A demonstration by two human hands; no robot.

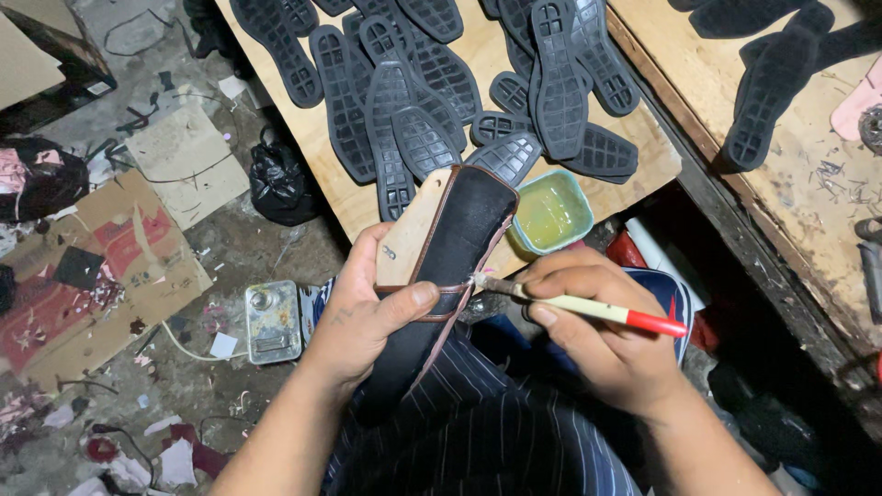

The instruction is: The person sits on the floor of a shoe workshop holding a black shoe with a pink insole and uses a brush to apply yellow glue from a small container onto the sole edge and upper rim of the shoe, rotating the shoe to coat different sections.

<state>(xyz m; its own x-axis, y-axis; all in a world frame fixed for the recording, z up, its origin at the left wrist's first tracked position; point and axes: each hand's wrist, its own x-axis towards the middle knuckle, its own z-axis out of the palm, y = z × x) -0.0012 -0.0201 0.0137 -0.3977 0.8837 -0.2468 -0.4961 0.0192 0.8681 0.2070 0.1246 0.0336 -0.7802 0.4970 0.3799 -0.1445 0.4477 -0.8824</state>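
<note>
A black shoe upper (455, 248) with brown edging, mounted on a pale last, stands tilted above the lap; a cream, red-tipped brush (588, 308) touches its edge.

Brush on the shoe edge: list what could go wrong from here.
1. The brush in the right hand touches the shoe right beside the left hand's thumb; glue could smear onto skin.
2. The glue tub sits at the workbench edge; a nudge might tip it.
3. Rubber soles lie close to the tub, so drips could foul them.
</note>
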